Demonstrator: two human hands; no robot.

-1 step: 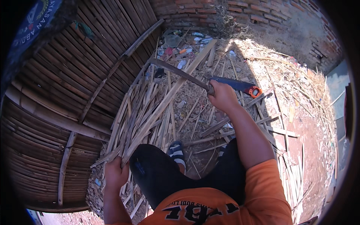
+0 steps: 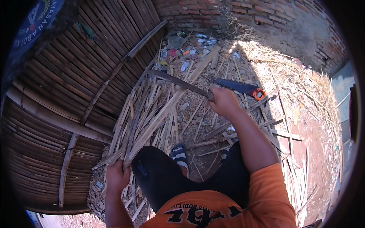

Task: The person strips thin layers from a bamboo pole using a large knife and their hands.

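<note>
Brick walls close off the upper right of the frame. My right hand (image 2: 224, 102) is closed on a long curved blade (image 2: 176, 82) at centre; my left hand (image 2: 117, 175), lower left, clamps one end of a bamboo slat (image 2: 163, 114) angled toward the top. Nothing has moved between frames. Around them: split bamboo litter, an orange-handled saw (image 2: 239, 87), a woven bamboo panel (image 2: 64, 98) at left.

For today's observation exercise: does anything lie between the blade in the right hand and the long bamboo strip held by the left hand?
Nothing visible does. The dark curved blade in the right hand crosses directly over the long pale bamboo strip gripped by the left hand.
</note>
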